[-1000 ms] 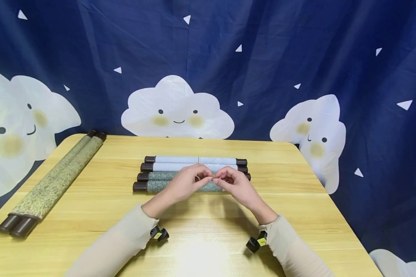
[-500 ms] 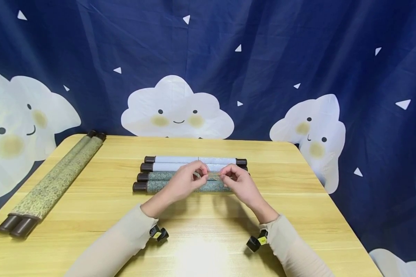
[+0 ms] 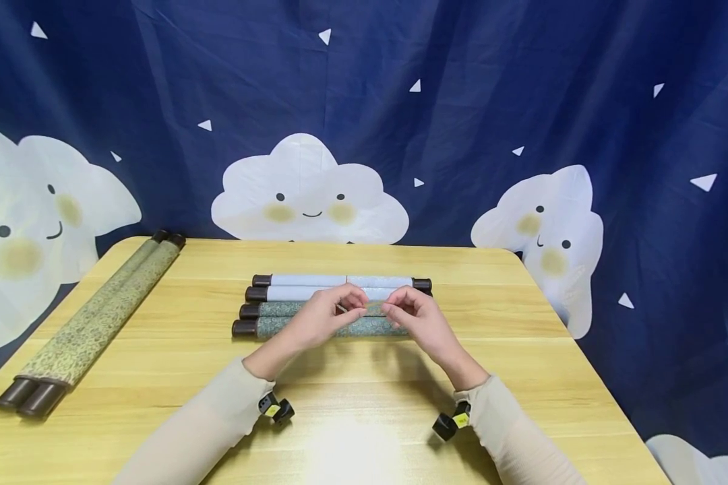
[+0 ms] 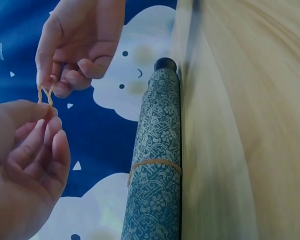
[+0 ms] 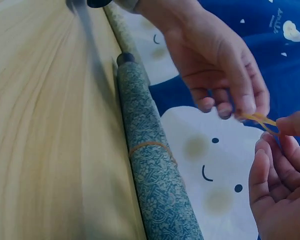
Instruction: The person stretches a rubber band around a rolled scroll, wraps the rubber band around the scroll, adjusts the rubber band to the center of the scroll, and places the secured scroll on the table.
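Above the scrolls, my left hand [image 3: 319,316] and right hand [image 3: 423,325] pinch a thin orange-tan band [image 5: 262,120] between them. In the left wrist view the band [image 4: 46,95] shows as two crossing strands between thumb and fingertips of both hands. Under the hands lie two green patterned scrolls [image 3: 279,327] with dark end knobs; a tan band [image 4: 155,162] goes round the nearer one. Behind them lie two pale blue-white scrolls [image 3: 303,279], with a thin line across the rear one.
Two long yellow-green patterned scrolls [image 3: 97,316] lie side by side, slanting along the left of the wooden table [image 3: 352,391]. A dark blue curtain [image 3: 364,81] with clouds and triangles hangs behind the table.
My hands have moved slightly apart from nearly touching, and the band between them shows stretched out. The scrolls have not moved.
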A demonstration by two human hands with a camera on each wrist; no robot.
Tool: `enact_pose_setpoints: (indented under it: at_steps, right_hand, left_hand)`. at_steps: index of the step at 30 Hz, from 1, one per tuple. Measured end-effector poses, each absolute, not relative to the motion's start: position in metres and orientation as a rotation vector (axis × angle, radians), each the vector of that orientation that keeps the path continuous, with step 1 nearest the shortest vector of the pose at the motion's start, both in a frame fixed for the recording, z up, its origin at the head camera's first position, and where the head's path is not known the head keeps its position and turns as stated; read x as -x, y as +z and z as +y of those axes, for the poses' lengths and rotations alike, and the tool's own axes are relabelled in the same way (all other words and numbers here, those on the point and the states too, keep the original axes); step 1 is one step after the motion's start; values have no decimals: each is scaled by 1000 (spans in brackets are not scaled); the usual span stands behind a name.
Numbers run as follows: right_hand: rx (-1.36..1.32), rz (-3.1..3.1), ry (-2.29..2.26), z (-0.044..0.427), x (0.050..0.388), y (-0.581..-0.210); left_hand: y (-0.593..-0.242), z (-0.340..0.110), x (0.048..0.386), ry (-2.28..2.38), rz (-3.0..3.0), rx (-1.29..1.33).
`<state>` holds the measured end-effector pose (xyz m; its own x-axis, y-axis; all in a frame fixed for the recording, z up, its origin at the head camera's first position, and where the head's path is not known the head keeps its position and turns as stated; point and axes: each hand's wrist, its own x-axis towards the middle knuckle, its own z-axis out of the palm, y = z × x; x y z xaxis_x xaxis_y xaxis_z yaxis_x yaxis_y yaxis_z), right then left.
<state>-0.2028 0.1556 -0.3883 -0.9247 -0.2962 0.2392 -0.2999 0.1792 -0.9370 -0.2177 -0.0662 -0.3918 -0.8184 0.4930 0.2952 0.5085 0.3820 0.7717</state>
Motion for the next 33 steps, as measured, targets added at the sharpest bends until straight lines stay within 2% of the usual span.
enact_pose_setpoints:
  at_steps: [15, 26, 33]
  right_hand:
    - [-517, -2260, 2098, 160, 206, -385]
    - [-617, -2525, 1850, 155, 204, -391]
    - [-706, -2569, 1733, 152, 201, -392]
  left_hand:
    - [-387, -70, 217, -1313, -2698, 883]
    - [-389, -70, 218, -1536, -2587, 927]
    - [-389, -68, 216, -1471, -2584, 958]
